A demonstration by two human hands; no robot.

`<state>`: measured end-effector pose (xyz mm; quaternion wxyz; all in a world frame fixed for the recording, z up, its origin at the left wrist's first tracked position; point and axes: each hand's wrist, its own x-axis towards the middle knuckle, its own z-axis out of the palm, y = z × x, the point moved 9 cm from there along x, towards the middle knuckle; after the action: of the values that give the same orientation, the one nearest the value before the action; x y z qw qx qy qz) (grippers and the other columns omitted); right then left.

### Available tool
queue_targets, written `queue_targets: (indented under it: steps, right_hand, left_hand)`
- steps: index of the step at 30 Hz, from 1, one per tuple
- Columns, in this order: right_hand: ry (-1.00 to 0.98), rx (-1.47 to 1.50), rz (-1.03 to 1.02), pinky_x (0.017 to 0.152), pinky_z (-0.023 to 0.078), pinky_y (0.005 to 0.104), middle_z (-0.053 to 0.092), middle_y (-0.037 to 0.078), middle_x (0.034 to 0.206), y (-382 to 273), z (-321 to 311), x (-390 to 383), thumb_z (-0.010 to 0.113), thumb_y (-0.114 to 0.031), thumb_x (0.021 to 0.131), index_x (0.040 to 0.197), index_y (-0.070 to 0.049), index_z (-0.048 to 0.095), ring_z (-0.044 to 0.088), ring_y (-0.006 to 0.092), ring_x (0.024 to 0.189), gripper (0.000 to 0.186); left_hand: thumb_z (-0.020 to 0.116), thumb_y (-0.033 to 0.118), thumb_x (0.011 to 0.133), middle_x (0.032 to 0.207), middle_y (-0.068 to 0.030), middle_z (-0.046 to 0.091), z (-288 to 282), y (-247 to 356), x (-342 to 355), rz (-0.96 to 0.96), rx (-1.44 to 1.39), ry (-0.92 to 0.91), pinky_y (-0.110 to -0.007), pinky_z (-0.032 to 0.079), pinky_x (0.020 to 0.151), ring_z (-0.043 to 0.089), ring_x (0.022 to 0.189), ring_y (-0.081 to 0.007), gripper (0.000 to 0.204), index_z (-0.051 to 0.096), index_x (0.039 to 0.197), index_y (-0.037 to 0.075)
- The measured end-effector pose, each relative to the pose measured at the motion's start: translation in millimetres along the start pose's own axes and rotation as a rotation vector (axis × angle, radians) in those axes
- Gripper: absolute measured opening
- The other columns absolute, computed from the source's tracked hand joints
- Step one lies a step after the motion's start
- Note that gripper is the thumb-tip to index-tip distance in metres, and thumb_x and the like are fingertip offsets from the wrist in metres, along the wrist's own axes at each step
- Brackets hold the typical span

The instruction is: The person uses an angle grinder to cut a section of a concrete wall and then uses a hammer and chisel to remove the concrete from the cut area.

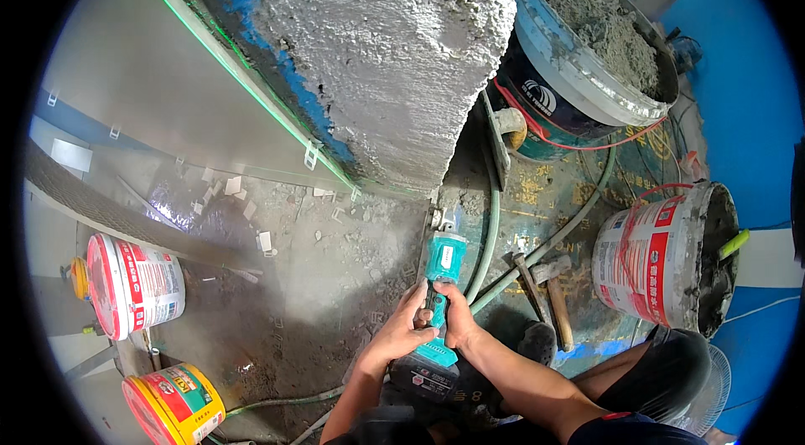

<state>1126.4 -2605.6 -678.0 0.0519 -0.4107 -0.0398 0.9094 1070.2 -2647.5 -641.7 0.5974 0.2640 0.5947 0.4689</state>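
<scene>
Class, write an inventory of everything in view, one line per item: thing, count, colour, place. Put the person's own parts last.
Power tool: one, teal with dark battery, lower centre
Large bucket: one, dark with white rim, upper right
Mortar: one heap, grey, inside the large bucket
Open bucket: one, white and red, right
Left bucket: one, white and red, left
Yellow bucket: one, yellow and red, lower left
Wooden-handled tools: two, brown, right of centre
Hoses: count unclear, green, across the floor
Mortar-coated surface: one, grey, top centre
Panel: one, grey, upper left
Fragments: many, pale, left of centre
Wall: one, blue, right
Hands: two, left and right, bare, on the power tool
</scene>
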Motion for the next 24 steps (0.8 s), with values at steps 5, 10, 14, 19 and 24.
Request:
queue_targets:
  steps: [5, 10, 14, 19, 24]
  right_hand:
    - [0.040, -0.005, 0.001, 0.055, 0.047, 0.0306, 0.057, 0.004, 0.069, -0.2, -1.6, -0.8, 0.057, -0.034, 0.084, 0.091, -0.011, 0.055, 0.054, 0.0155, 0.055, 0.024]
    - [0.059, -0.024, -0.002, 0.056, 0.048, 0.0311, 0.057, 0.004, 0.070, -1.0, -3.1, -0.3, 0.057, -0.035, 0.085, 0.092, -0.012, 0.055, 0.055, 0.0162, 0.056, 0.025]
    - [0.055, -0.023, -0.007, 0.056, 0.048, 0.0311, 0.056, 0.004, 0.070, -1.6, -2.0, 0.0, 0.057, -0.036, 0.085, 0.093, -0.012, 0.054, 0.055, 0.0161, 0.056, 0.025]
    - [0.054, -0.036, -0.003, 0.055, 0.047, 0.0307, 0.056, 0.004, 0.070, -1.9, -5.4, 0.8, 0.057, -0.035, 0.085, 0.093, -0.012, 0.054, 0.054, 0.0153, 0.056, 0.025]
    - [0.023, -0.019, -0.008, 0.056, 0.047, 0.0306, 0.056, 0.004, 0.071, -3.3, -0.5, 0.1, 0.056, -0.033, 0.086, 0.095, -0.012, 0.054, 0.053, 0.0147, 0.056, 0.023]
  left_hand:
    - [0.068, -0.004, 0.075, 0.152, -0.0061, 0.020, -0.9, 3.0, 1.6, 0.031, 0.064, 0.002, -0.028, 0.045, 0.087, 0.043, 0.104, -0.0153, 0.094, 0.016, 0.152, 0.009]
    - [0.068, -0.004, 0.075, 0.153, -0.0058, 0.019, -1.6, -0.3, 1.4, 0.032, 0.079, 0.013, -0.028, 0.045, 0.086, 0.043, 0.103, -0.0149, 0.094, 0.016, 0.152, 0.010]
    - [0.068, -0.004, 0.075, 0.153, -0.0052, 0.019, 0.3, 5.0, 1.2, -0.004, 0.006, -0.001, -0.028, 0.045, 0.086, 0.043, 0.102, -0.0145, 0.094, 0.017, 0.152, 0.010]
    - [0.067, -0.006, 0.075, 0.153, -0.0037, 0.018, 1.3, 6.0, 3.0, -0.003, 0.023, -0.014, -0.028, 0.045, 0.086, 0.042, 0.100, -0.0139, 0.094, 0.016, 0.153, 0.011]
    - [0.066, -0.006, 0.075, 0.153, -0.0064, 0.016, 1.2, 4.5, 3.9, 0.030, 0.004, -0.006, -0.025, 0.045, 0.082, 0.042, 0.094, -0.0118, 0.095, 0.012, 0.152, 0.007]
